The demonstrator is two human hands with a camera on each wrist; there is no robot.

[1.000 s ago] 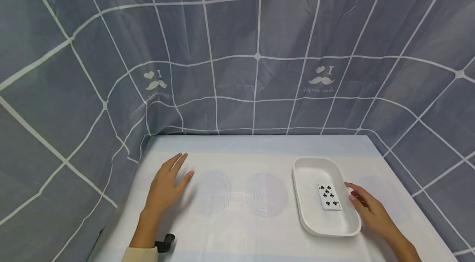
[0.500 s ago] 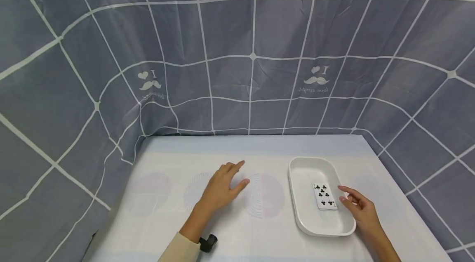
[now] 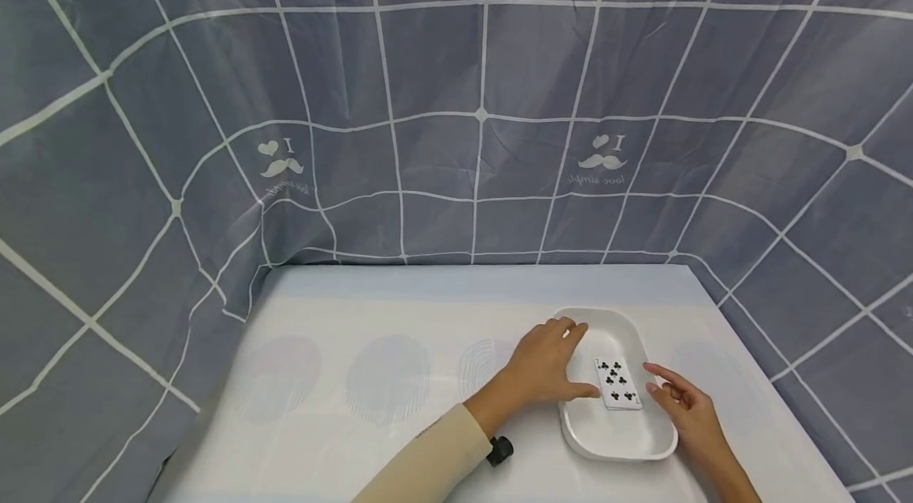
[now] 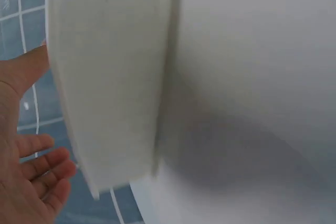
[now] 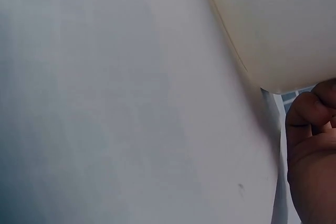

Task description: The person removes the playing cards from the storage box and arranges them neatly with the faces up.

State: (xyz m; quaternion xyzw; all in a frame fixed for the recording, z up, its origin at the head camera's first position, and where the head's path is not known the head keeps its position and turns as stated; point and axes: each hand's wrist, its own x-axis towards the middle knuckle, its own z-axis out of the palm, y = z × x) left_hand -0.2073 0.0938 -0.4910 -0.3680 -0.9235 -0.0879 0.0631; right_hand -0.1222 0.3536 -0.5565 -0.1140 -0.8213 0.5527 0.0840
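A white tray (image 3: 619, 446) stands on the table with a small stack of playing cards (image 3: 617, 384) in it, a seven of clubs face up on top. My left hand (image 3: 545, 364) reaches over the tray's left rim. Its fingers and thumb are spread apart, with the thumb tip close to the cards. At the right rim is my right hand (image 3: 692, 416). Its thumb and index finger are apart above the rim, while the other fingers curl loosely. The left wrist view shows my left hand (image 4: 31, 166) beside the tray wall (image 4: 110, 77), holding nothing.
A pale tablecloth (image 3: 314, 440) with faint printed circles covers the table. Grey curtain (image 3: 428, 154) with white lines hangs behind and along both sides. A black device (image 3: 501, 451) is strapped at my left wrist.
My left hand has swept right from the table's left part to over the tray. My right hand has stayed by the right rim. Tray and cards keep their place on the table.
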